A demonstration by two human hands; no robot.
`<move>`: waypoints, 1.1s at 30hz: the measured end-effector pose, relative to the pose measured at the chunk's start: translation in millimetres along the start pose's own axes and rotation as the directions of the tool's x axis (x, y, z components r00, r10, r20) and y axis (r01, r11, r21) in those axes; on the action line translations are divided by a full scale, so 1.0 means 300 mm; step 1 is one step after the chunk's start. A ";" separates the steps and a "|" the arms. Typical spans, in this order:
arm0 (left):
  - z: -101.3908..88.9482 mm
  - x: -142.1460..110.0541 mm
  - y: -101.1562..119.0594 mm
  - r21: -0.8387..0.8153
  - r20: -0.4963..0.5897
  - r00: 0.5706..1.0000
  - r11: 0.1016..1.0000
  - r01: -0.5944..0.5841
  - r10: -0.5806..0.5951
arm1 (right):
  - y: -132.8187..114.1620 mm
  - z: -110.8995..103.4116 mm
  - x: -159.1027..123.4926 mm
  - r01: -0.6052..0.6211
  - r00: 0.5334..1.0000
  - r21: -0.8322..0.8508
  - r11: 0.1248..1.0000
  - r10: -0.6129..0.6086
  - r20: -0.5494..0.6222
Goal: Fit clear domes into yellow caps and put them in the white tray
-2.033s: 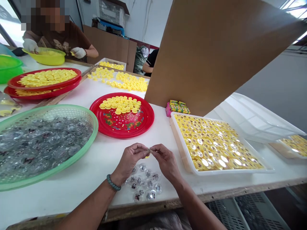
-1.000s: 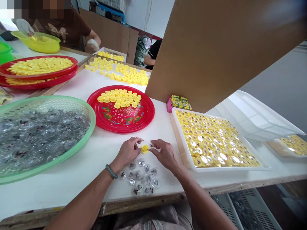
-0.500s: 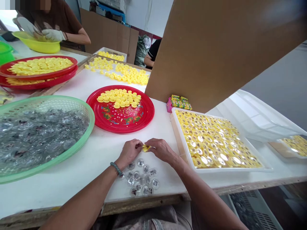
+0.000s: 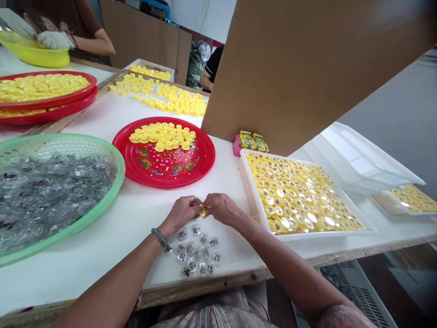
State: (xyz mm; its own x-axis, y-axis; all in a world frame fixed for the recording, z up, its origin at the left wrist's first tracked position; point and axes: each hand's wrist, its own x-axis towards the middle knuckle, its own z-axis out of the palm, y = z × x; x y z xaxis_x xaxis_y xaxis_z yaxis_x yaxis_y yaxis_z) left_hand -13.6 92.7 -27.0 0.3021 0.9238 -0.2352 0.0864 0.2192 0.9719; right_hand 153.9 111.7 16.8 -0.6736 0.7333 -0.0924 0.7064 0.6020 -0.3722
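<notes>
Between the fingertips of my left hand [image 4: 185, 211] and my right hand [image 4: 222, 209] is a small yellow plastic piece [image 4: 204, 210]. Both hands pinch it just above the white tabletop; the fingers cover part of it. Several clear round discs with dark printed pictures [image 4: 190, 248] lie loose on the table below my hands. Beyond my hands stands a red plate [image 4: 160, 176] with small yellow pieces [image 4: 165, 135] grouped on its far half. To the right, a white tray [image 4: 290, 237] holds rows of yellow pieces topped with shiny printed discs [image 4: 300, 193].
A green basket [image 4: 119, 166] full of clear discs stands at left. Stacked red trays [image 4: 82, 93] hold yellow pieces. A cardboard sheet [image 4: 290, 68] leans behind small packets [image 4: 251, 141]. Across the table, a gloved person [image 4: 56, 40] works at a yellow basin [image 4: 37, 57].
The view has shifted slightly, so most things sit further left. My hands have turned the yellow piece and come closer together around it. The gloved person's hands have moved over the basin.
</notes>
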 end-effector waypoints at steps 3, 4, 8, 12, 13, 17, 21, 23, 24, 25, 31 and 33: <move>0.008 -0.003 0.000 -0.032 -0.025 1.000 0.999 -0.004 0.003 | 0.013 0.019 -0.036 -0.023 0.989 0.187 0.982 0.050 -0.142; 0.010 -0.003 0.000 -0.035 -0.029 1.000 0.999 -0.007 0.006 | 0.017 0.029 -0.052 -0.046 0.976 0.244 0.969 0.096 -0.197; 0.013 0.000 -0.006 -0.066 -0.033 0.999 0.998 -0.014 0.012 | 0.012 0.057 -0.095 -0.094 0.930 0.362 0.927 0.211 -0.300; 0.015 0.012 -0.026 -0.103 -0.037 0.999 0.995 -0.003 0.000 | -0.004 0.050 -0.081 -0.011 0.956 0.316 0.949 0.102 -0.273; 0.015 0.014 -0.031 -0.118 -0.037 0.999 0.993 0.004 -0.008 | -0.005 0.046 -0.073 -0.008 0.963 0.293 0.956 0.087 -0.257; 0.016 0.013 -0.027 -0.173 -0.019 0.998 0.983 0.063 -0.067 | -0.006 0.030 -0.040 -0.059 0.983 0.190 0.980 0.090 -0.160; 0.013 0.013 -0.008 -0.183 -0.025 0.989 0.973 0.140 -0.147 | -0.015 0.009 -0.014 -0.109 0.993 0.090 0.990 0.113 -0.037; 0.013 0.017 -0.005 -0.193 -0.032 0.985 0.968 0.163 -0.172 | -0.019 0.002 -0.006 -0.112 0.994 0.058 0.992 0.113 -0.006; 0.013 0.018 -0.005 -0.196 -0.033 0.984 0.966 0.168 -0.178 | -0.020 0.002 -0.006 -0.113 0.994 0.055 0.992 0.113 -0.002; 0.014 0.018 -0.005 -0.198 -0.033 0.983 0.965 0.169 -0.179 | -0.021 0.004 -0.009 -0.111 0.994 0.060 0.992 0.112 -0.006; 0.003 0.001 0.006 -0.210 -0.032 0.987 0.966 0.150 -0.160 | -0.015 0.049 -0.078 -0.091 0.964 0.239 0.967 0.146 -0.224; -0.007 -0.006 0.013 -0.236 -0.042 0.986 0.961 0.145 -0.159 | -0.017 0.066 -0.099 -0.142 0.923 0.314 0.939 0.240 -0.301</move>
State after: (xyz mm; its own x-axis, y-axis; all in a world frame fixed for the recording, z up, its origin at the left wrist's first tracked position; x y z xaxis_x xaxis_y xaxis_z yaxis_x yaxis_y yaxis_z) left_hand -16.0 92.5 -22.7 0.2442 0.8896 -0.3860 -0.0970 0.4185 0.9030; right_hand 165.9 80.5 3.1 -0.3866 0.9165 0.1031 0.6904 0.3617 -0.6265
